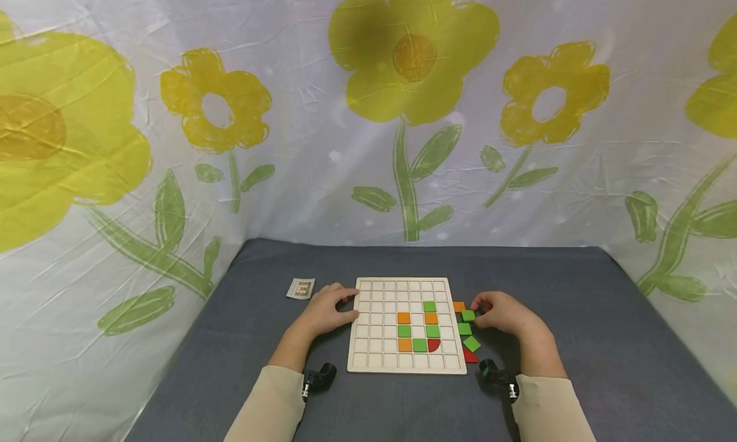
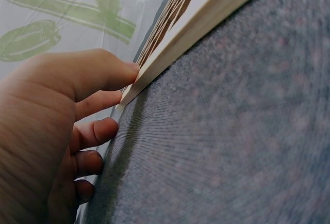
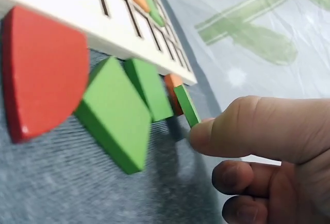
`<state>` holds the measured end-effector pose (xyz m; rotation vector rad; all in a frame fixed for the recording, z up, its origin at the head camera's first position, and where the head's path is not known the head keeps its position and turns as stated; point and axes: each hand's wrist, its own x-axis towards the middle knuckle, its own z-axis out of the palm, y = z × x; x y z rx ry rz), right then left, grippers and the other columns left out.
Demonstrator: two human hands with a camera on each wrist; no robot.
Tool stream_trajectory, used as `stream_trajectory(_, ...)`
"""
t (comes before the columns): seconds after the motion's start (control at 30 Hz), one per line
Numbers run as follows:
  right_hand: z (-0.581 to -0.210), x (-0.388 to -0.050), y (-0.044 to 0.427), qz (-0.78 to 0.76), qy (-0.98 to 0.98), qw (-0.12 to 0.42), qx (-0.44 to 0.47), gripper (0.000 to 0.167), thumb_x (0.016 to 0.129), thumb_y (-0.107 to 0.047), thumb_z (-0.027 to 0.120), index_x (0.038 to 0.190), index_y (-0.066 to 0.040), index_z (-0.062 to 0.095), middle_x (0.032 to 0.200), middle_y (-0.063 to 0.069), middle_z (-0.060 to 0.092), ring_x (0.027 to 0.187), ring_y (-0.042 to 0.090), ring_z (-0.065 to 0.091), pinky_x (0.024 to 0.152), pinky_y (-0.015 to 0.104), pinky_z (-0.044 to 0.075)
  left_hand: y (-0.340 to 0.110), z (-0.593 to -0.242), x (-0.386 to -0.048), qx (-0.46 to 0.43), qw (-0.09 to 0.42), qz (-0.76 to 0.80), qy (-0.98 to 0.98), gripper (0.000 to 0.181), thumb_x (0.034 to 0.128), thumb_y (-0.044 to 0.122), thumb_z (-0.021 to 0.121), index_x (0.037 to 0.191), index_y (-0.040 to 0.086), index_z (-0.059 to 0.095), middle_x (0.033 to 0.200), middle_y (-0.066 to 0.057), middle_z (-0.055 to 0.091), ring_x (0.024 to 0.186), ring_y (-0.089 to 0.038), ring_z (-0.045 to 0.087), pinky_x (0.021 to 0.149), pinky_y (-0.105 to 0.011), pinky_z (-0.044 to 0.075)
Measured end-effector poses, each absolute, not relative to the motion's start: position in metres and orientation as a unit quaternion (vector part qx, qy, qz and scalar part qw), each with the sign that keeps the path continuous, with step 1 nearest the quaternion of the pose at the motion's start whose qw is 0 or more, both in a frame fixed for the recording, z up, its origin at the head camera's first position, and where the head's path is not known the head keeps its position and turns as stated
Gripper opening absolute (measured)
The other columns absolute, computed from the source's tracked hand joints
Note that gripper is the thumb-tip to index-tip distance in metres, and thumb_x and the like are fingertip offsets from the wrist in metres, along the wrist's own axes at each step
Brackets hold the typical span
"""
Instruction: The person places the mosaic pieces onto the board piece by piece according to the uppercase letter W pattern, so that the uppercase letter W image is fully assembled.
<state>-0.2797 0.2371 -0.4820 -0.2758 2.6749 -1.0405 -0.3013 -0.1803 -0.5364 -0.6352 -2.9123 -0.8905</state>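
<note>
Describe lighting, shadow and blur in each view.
Head: fairly even light, wooden grid board clear; left wrist: dim, grey cloth blurring towards the right; right wrist: brighter, soft shadow on the cloth beside a green square tile, flower-print backdrop out of focus.

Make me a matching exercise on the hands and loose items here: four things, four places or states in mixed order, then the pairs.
1. left hand
2. right hand
3. small printed card
4. loose red piece

A. on the dark cloth, left of the board
B. pinching a green piece
C. on the cloth beside the board's right edge
D. touching the board's left edge

Pairs: 1-D, 2-B, 3-A, 4-C
</note>
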Motion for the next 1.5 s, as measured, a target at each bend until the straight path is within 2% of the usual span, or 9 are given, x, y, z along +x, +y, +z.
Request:
stream_trajectory(0.13, -0.476, -0.279, 0.235, -0.356, 0.921, 0.122, -0.098, 0.024, 0.082, -0.005, 0.075, 0.105, 0.000, 0.067, 0.080, 0.006, 0.054, 0.071, 0.021, 0.049, 0.063, 0.036, 0.041, -0.180, -0.534, -0.301, -0.205, 0.016, -0.287, -0.936, 0.051, 0.0934, 0.035, 0.074, 0.141, 0.018, 0.065, 0.099, 0.005, 0.052, 0.088, -0.016, 0.044, 0.080, -0.043, 0.038)
stream_trajectory(0.27, -0.469, -0.277, 0.225, -0.358, 0.920, 0.115, -0.113, 0.023, 0.085, -0.008, 0.077, 0.104, -0.002, 0.066, 0.072, 0.004, 0.047, 0.065, 0.019, 0.044, 0.061, 0.036, 0.038, -0.179, -0.533, -0.300, -0.206, 0.021, -0.286, -0.935, 0.051, 0.0928, 0.034, 0.075, 0.140, 0.017, 0.066, 0.098, 0.005, 0.052, 0.088, -0.016, 0.044, 0.080, -0.043, 0.038)
stream_trajectory(0.47, -0.458, -0.272, 0.200, -0.363, 0.913, 0.114, -0.145, 0.022, 0.084, -0.004, 0.074, 0.103, -0.001, 0.064, 0.073, 0.003, 0.043, 0.065, 0.018, 0.042, 0.062, 0.035, 0.037, -0.179, -0.535, -0.300, -0.204, 0.021, -0.282, -0.937, 0.051, 0.0924, 0.034, 0.075, 0.140, 0.017, 0.066, 0.097, 0.006, 0.052, 0.087, -0.016, 0.044, 0.080, -0.043, 0.038)
stream_trajectory(0.83, -0.446, -0.256, 0.156, -0.309, 0.921, 0.102, -0.215, 0.019, 0.082, -0.007, 0.071, 0.099, -0.011, 0.065, 0.070, -0.002, 0.037, 0.061, 0.014, 0.032, 0.059, 0.034, 0.031, -0.178, -0.535, -0.300, -0.196, 0.024, -0.276, -0.940, 0.051, 0.0912, 0.034, 0.076, 0.138, 0.018, 0.067, 0.095, 0.006, 0.051, 0.085, -0.016, 0.043, 0.079, -0.041, 0.038)
stream_trajectory(1.07, -0.447, -0.244, 0.132, -0.264, 0.923, 0.089, -0.265, 0.017, 0.083, -0.013, 0.069, 0.099, -0.017, 0.067, 0.067, -0.004, 0.042, 0.053, 0.009, 0.041, 0.057, 0.032, 0.034, -0.178, -0.534, -0.300, -0.204, 0.028, -0.279, -0.938, 0.050, 0.0917, 0.034, 0.075, 0.138, 0.016, 0.067, 0.095, 0.005, 0.052, 0.086, -0.016, 0.044, 0.079, -0.041, 0.038)
stream_trajectory(1.27, -0.454, -0.237, 0.111, -0.235, 0.917, 0.084, -0.310, 0.017, 0.079, -0.014, 0.072, 0.096, -0.017, 0.068, 0.066, -0.008, 0.046, 0.054, 0.007, 0.038, 0.056, 0.031, 0.035, -0.179, -0.533, -0.299, -0.209, 0.026, -0.281, -0.936, 0.050, 0.0925, 0.034, 0.074, 0.138, 0.016, 0.067, 0.096, 0.005, 0.052, 0.086, -0.016, 0.044, 0.078, -0.041, 0.038)
stream_trajectory(1.5, -0.466, -0.233, 0.096, -0.194, 0.920, 0.095, -0.326, 0.019, 0.079, -0.017, 0.078, 0.097, -0.015, 0.072, 0.081, -0.011, 0.062, 0.062, 0.007, 0.047, 0.061, 0.030, 0.043, -0.179, -0.533, -0.298, -0.209, 0.026, -0.280, -0.937, 0.049, 0.0926, 0.034, 0.074, 0.138, 0.016, 0.067, 0.096, 0.004, 0.052, 0.086, -0.016, 0.043, 0.078, -0.041, 0.037)
